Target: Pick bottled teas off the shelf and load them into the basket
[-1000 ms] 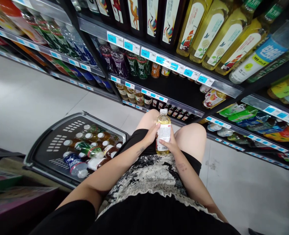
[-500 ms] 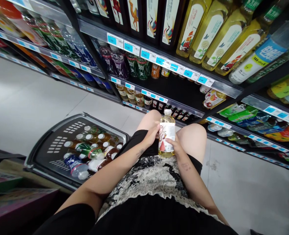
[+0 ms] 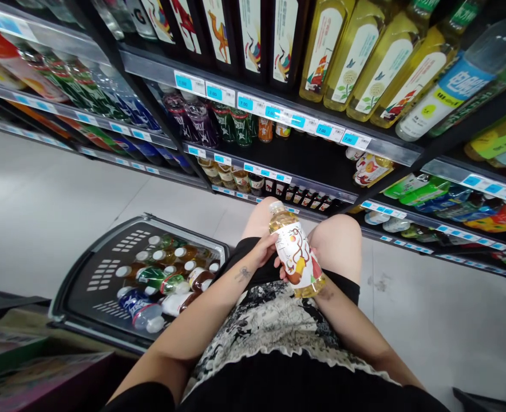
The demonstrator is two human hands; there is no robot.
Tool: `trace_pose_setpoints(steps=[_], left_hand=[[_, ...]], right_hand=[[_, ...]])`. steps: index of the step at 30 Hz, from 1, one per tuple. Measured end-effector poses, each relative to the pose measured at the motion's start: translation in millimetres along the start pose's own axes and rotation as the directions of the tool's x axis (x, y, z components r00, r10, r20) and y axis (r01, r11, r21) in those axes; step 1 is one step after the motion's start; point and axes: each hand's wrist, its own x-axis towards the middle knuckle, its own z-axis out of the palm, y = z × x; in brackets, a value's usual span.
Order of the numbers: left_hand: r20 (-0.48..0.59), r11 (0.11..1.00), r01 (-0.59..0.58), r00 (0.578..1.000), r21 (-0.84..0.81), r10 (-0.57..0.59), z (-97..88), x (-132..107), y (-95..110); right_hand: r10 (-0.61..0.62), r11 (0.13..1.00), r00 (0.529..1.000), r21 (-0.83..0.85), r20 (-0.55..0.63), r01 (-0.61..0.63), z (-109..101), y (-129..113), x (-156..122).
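A clear bottle of pale yellow drink with a white, fruit-patterned label and white cap is between my hands, above my lap. It tilts, cap up and to the left. My right hand is wrapped around it from behind, fingertips showing at its left edge and the palm mostly hidden. My left hand is closed against the bottle's left side below the cap, some of its fingers out of sight behind it. To my left on the floor stands a dark shopping basket with several drink bottles lying in it.
Shelves of drinks rise in front, with price strips along their edges. Large yellow bottles stand on the upper shelf. A lower shelf holds a few bottles at its ends. Boxes sit at the lower left.
The bottle has turned from upright to tilted, its cap now leaning left and a different label side showing. My right hand has shifted from its front to behind it.
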Motion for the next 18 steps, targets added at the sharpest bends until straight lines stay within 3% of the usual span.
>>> trace_pose_setpoints(steps=[4,7,9,11,12,14,15,18], left_hand=[[0.061,0.995,0.068,0.996,-0.073,-0.064,-7.5,-6.3,7.9],[-0.001,0.984,-0.009,1.000,-0.176,0.009,-8.9,-8.4,14.8],[-0.065,0.977,-0.043,0.997,-0.209,0.030,-11.6,-9.9,17.5],[-0.127,0.973,-0.063,0.991,-0.221,0.035,-15.4,-12.0,18.7],[-0.159,0.973,-0.078,0.986,-0.219,0.043,-16.8,-13.3,19.1],[-0.211,0.977,-0.107,0.975,-0.186,0.067,-16.5,-15.6,19.7],[-0.221,0.982,-0.112,0.972,-0.149,0.077,-14.3,-16.4,20.1],[-0.192,0.995,-0.099,0.976,0.009,0.099,-1.6,-16.8,22.5]], right_hand=[[0.094,0.996,0.975,0.031,-0.202,-0.090,24.8,-0.8,13.1],[0.116,0.993,0.964,0.003,-0.238,-0.119,40.9,-0.3,22.8],[0.022,0.994,0.933,-0.093,-0.360,-0.059,49.4,-3.0,22.6],[-0.141,0.951,0.845,-0.309,-0.516,-0.030,59.1,-10.6,13.8],[-0.232,0.892,0.784,-0.447,-0.576,-0.064,65.1,-15.9,6.8],[-0.411,0.688,0.675,-0.694,-0.612,-0.211,79.2,-26.5,-7.9],[-0.469,0.578,0.659,-0.769,-0.587,-0.273,86.6,-30.2,-13.4],[-0.553,0.296,0.683,-0.879,-0.477,-0.373,103.1,-29.1,-13.0]])
